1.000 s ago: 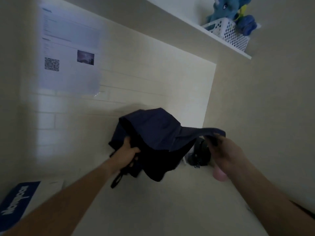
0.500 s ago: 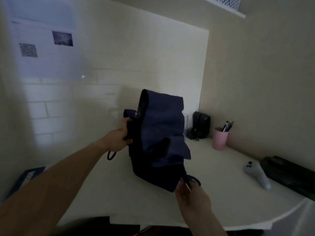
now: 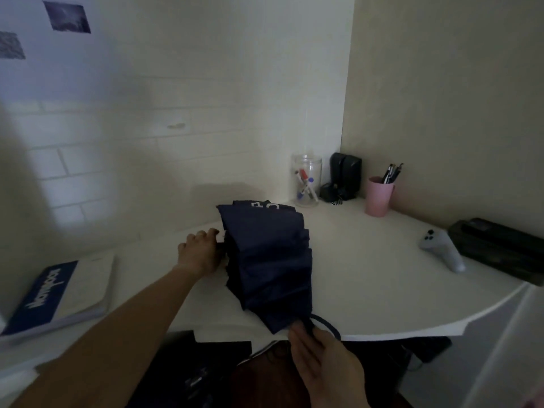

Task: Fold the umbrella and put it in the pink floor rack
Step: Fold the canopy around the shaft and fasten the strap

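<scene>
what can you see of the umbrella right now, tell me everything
The umbrella is dark navy fabric, collapsed into loose uneven pleats, with white lettering partly visible at its far end. It lies on the white table, stretching from the middle to the near edge. The left hand holds its far left side; the right hand pinches the near end, where a dark strap loop sticks out. It is not yet wrapped tight.

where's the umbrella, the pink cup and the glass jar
umbrella [image 3: 269, 254]: head view, on the folded navy canopy's middle.
pink cup [image 3: 379, 197]: head view, on its outer wall, below the pens.
glass jar [image 3: 306, 181]: head view, on its clear side, over the markers inside.
</scene>
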Tool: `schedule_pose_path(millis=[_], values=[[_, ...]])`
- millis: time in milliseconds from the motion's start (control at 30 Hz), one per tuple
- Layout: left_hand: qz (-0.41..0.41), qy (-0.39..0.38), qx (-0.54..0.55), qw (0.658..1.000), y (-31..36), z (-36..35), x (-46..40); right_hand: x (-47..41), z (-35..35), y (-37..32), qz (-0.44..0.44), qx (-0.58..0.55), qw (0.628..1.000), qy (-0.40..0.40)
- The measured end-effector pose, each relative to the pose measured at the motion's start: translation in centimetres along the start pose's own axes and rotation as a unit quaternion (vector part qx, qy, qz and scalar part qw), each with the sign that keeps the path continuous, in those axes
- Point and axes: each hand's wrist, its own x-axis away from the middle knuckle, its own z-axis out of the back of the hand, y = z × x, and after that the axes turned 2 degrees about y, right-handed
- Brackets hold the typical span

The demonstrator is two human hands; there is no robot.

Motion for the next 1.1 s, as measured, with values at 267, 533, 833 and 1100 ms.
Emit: schedule_pose_path(millis=[267, 533, 833, 1100], values=[[-0.126, 0.272, 0.387, 0.872, 2.7, 3.3, 9.4, 0.0, 0.7, 0.6, -0.017, -0.001, 1.000, 0.007], [-0.350, 0.119, 0.040, 0.928, 3.1, 0.5, 9.1, -0.1, 3.1, 1.7, -0.004, 0.063, 0.997, 0.041], [-0.254, 0.127, 0.154, 0.947, 5.0, 3.3, 4.8, 1.3, 5.4, 2.9, 0.109, 0.174, 0.963, 0.173], [-0.138, 0.209, -0.014, 0.968, 7.7, 7.5, -7.1, 1.8, 2.8, -2.5, 0.277, 0.402, 0.870, 0.067]])
